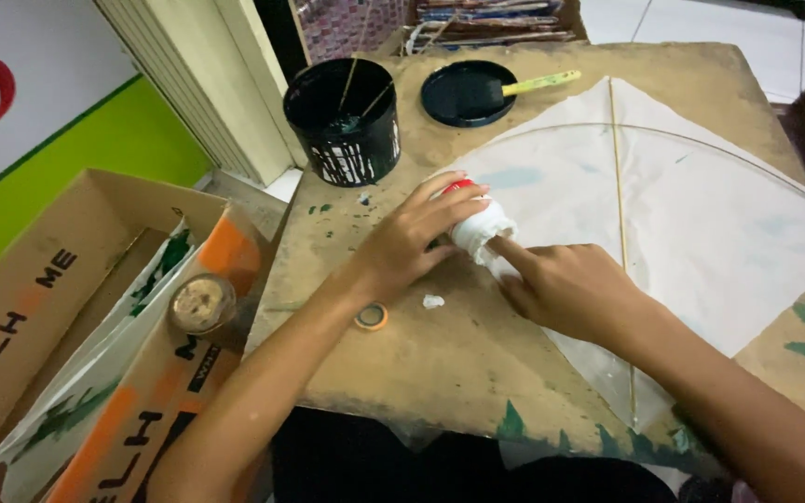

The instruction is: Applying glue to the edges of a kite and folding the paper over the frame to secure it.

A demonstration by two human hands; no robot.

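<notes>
My left hand (412, 240) grips a small white glue bottle (483, 230) with a red cap, tipped over near the left corner of a white paper kite (701, 214). My right hand (566, 289) rests on the kite's left edge, its index finger touching the bottle's white mouth. The kite lies flat on a worn brown table (440, 354), with a thin bamboo spine (619, 186) and a curved cross stick. A small blob of white glue (432, 301) sits on the table below the bottle.
A black paint bucket (345, 121) with sticks in it stands at the table's far left, its black lid (466, 93) and a yellow-handled brush (540, 84) beside it. A small tape ring (371, 317) lies by my left wrist. Cardboard boxes (58, 307) sit on the left.
</notes>
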